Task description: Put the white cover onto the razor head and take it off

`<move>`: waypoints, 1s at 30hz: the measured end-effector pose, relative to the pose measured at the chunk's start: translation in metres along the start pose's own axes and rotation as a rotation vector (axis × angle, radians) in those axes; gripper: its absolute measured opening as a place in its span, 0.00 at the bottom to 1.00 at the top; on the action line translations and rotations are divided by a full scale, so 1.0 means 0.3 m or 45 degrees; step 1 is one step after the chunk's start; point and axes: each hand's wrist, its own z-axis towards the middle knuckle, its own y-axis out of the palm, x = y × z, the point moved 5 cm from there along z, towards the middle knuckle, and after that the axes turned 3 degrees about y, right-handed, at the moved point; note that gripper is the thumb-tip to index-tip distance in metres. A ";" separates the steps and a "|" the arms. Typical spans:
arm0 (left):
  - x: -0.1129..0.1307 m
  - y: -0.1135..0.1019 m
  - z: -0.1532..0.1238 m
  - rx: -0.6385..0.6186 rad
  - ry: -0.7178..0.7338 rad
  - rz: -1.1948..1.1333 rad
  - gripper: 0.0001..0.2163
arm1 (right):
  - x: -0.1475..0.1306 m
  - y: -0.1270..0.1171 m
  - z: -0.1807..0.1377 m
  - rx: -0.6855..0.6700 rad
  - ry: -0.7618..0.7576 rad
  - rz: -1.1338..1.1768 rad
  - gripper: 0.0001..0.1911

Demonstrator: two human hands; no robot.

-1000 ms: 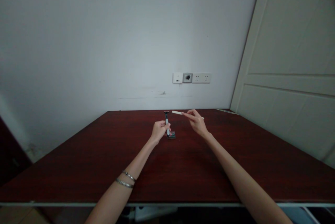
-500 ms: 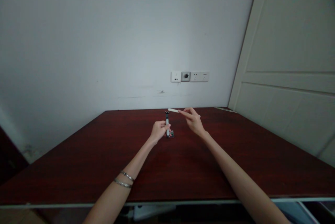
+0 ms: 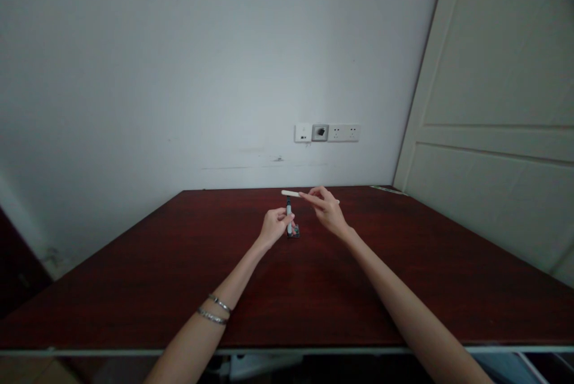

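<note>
My left hand (image 3: 273, 226) is closed around the pale grey stem of a small upright stand-like device (image 3: 289, 219). It has a dark narrow neck on top and a dark squarish part at its foot. My right hand (image 3: 329, 212) pinches a slim white bar with a rounded end (image 3: 290, 194), held almost level. Its left end lies over the top of the device; whether they touch I cannot tell. My right fingers hide the middle of the bar, and a bit of its other end shows past them.
The dark red tabletop (image 3: 179, 276) reaches back to a pale wall (image 3: 179, 73). Wall sockets (image 3: 343, 133) sit above its rear edge. A white panelled door (image 3: 493, 103) stands at the right. Below the front edge, a white object (image 3: 264, 365) shows in shadow.
My right hand has brought the white bar slightly left and down, over the device's top, now covering its dark head. My left hand keeps its hold in about the same place.
</note>
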 end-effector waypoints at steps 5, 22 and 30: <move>0.007 -0.008 0.002 0.024 0.029 -0.017 0.12 | 0.033 -0.018 -0.020 0.015 0.032 -0.031 0.24; 0.010 0.002 0.000 -0.006 0.014 -0.044 0.12 | 0.008 -0.036 -0.019 0.109 0.051 -0.020 0.24; 0.019 -0.007 -0.001 0.030 0.016 -0.074 0.12 | 0.035 -0.067 -0.018 0.094 0.073 -0.028 0.23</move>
